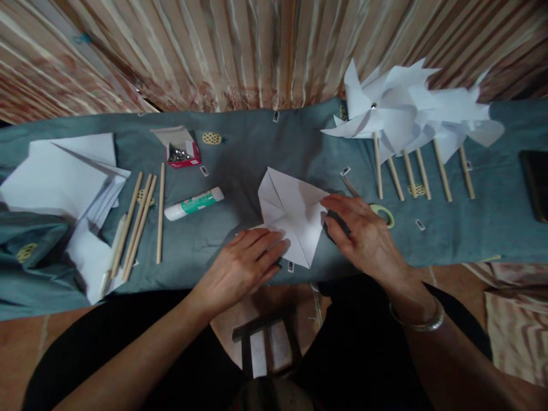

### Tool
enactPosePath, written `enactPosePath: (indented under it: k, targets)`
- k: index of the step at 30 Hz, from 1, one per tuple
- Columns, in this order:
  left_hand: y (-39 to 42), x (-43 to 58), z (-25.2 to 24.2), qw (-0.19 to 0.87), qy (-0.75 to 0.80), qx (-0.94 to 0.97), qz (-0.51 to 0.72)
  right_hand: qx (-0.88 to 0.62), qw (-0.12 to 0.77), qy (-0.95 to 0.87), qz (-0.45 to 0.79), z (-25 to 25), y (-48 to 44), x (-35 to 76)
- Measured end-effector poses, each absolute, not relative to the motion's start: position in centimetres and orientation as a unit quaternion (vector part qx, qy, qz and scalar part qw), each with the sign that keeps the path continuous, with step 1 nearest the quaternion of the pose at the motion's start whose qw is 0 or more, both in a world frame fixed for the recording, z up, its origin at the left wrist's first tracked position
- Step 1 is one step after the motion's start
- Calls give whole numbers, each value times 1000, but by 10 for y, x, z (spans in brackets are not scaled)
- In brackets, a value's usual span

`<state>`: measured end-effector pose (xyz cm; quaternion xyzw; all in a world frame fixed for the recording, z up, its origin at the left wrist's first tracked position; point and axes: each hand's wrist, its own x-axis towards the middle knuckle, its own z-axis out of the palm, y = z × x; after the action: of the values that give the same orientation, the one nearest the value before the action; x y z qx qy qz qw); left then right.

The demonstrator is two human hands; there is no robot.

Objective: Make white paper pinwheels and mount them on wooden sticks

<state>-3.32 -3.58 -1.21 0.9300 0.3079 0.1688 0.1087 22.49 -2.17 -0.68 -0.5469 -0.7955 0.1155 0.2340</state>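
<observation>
A creased white sheet of paper [297, 197], with diagonal fold lines and cut flaps, lies in front of me on the cloth-covered table. My left hand [244, 260] rests over its near left side, fingers stretched out on the paper, covering that corner. At the right corner, my right hand [359, 231] holds the paper's edge between thumb and fingers. Scissors [382, 215] with pale green handles lie partly hidden behind that hand. Left of the sheet is a glue stick [194, 204], capped and lying on its side.
Several white paper pinwheels [398, 114] on wooden sticks lie at the back right. An open red box [183, 155] of small metal pins stands back left. Loose wooden sticks [160, 214], a pen [112, 251] and stacked paper [64, 177] lie left. A dark phone-like object [535, 185] sits far right.
</observation>
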Motion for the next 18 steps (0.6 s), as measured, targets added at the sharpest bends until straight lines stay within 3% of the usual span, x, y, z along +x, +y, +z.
enactPosePath:
  k: [6, 18]
  targets:
    - [-36, -32, -19, 99, 291, 934, 183, -514, 214, -807, 198, -7, -25, 221]
    - [-28, -29, -17, 117, 303, 929, 178, -513, 205, -810, 197, -11, -25, 223]
